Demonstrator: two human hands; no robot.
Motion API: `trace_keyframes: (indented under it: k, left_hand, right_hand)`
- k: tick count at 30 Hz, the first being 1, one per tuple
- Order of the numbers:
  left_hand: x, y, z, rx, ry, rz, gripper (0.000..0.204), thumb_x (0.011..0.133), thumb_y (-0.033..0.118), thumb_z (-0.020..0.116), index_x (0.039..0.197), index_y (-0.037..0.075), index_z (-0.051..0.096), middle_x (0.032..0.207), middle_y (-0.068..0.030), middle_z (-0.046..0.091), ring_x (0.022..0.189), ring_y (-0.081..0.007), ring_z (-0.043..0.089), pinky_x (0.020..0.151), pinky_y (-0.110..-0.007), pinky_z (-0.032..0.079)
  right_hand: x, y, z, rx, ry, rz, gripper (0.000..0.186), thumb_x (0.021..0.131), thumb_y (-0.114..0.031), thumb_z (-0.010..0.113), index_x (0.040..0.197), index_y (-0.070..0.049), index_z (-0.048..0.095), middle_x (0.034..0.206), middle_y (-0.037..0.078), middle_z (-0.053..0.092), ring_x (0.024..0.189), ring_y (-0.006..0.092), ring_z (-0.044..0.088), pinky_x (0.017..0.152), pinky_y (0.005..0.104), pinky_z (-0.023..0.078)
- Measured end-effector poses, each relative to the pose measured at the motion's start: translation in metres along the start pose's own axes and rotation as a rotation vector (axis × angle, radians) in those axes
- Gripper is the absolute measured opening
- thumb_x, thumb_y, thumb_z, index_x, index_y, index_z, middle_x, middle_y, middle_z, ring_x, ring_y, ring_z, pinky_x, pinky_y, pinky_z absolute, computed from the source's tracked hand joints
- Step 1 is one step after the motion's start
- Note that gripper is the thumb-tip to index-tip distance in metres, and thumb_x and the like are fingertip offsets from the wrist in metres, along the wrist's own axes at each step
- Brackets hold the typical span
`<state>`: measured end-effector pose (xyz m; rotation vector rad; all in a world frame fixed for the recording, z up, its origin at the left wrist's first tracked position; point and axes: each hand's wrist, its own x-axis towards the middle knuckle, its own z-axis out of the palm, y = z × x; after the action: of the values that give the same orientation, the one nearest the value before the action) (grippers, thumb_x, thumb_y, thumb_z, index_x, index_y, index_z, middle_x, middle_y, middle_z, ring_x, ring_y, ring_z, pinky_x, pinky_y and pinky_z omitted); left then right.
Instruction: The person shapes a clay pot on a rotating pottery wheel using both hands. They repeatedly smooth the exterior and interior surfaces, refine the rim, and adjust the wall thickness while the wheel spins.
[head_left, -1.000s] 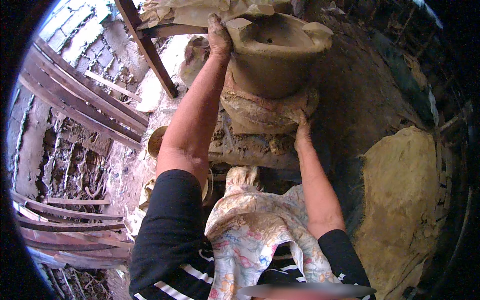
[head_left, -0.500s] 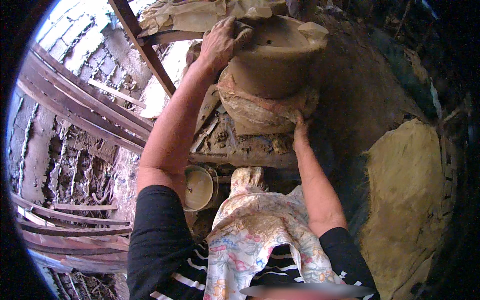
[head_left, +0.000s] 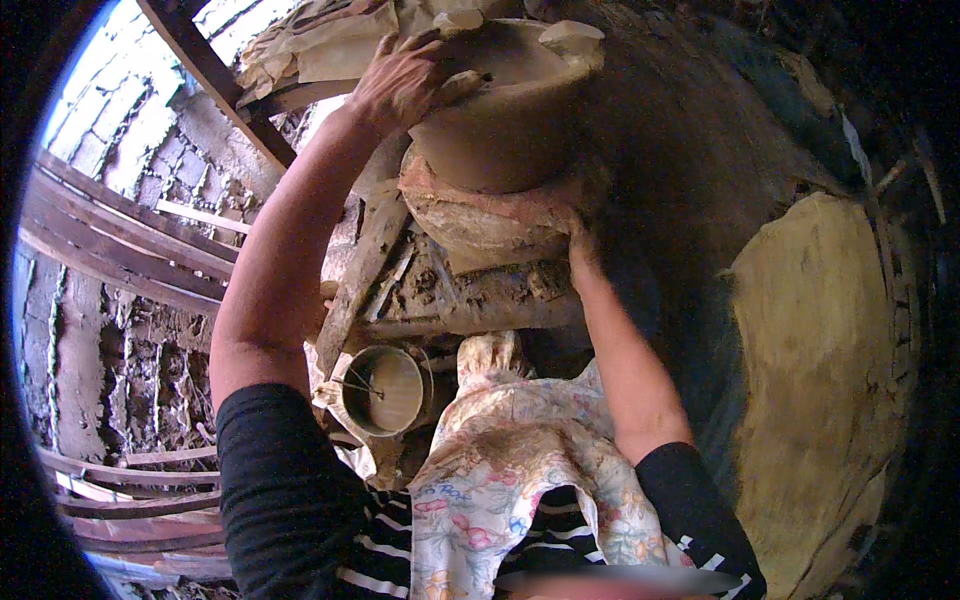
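Note:
A round, wet-looking clay pot (head_left: 490, 145) with a thick rim stands ahead of me. Raised clay lumps, one at the right (head_left: 572, 40), sit on that rim. Over the left side of the rim, my left hand (head_left: 405, 85) bends its fingers around the clay, partly covering it. Beneath the pot is a rounded base (head_left: 480, 225) covered in clay-stained wrapping. My right hand (head_left: 582, 240) touches this base at its right side; shadow and blur hide most of its fingers.
A bucket of murky liquid (head_left: 390, 390) stands below the muddy wooden support (head_left: 480, 315). Crumpled sheeting (head_left: 320, 50) lies beyond my left hand. Timber slats (head_left: 130, 235) run along the left, and a tan sack-like sheet (head_left: 815, 390) lies at the right.
The pot and both hands appear farther left in the view, which has shifted. My left hand's fingers are more spread over the rim. My right hand remains at the base.

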<state>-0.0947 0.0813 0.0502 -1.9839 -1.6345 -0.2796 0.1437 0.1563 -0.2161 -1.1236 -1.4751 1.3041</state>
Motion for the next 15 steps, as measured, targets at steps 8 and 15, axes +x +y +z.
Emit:
trace_keyframes:
  k: [8, 15]
  left_hand:
    - [-0.01, 0.032, -0.009, -0.352, 0.224, -0.182, 0.041, 0.09, 0.035, 0.047, 0.119, 0.007, 0.052, 0.118, -0.0138, 0.054, 0.111, -0.0281, 0.05, 0.095, -0.038, 0.037]
    - [-0.048, 0.018, -0.02, -0.567, -0.177, -0.415, 0.05, 0.077, 0.01, 0.06, 0.124, 0.016, 0.045, 0.102, -0.0151, 0.062, 0.085, -0.0313, 0.062, 0.074, -0.035, 0.05]
  right_hand:
    - [-0.014, -0.019, 0.0, 0.153, -0.027, 0.088, 0.075, 0.083, -0.046, 0.055, 0.136, 0.0, 0.028, 0.139, 0.013, 0.032, 0.124, 0.027, 0.034, 0.103, 0.0355, 0.027]
    - [0.001, 0.0, 0.001, 0.217, -0.088, 0.106, 0.08, 0.081, -0.049, 0.055, 0.136, 0.002, 0.026, 0.139, 0.014, 0.032, 0.124, 0.0279, 0.033, 0.103, 0.0358, 0.027]
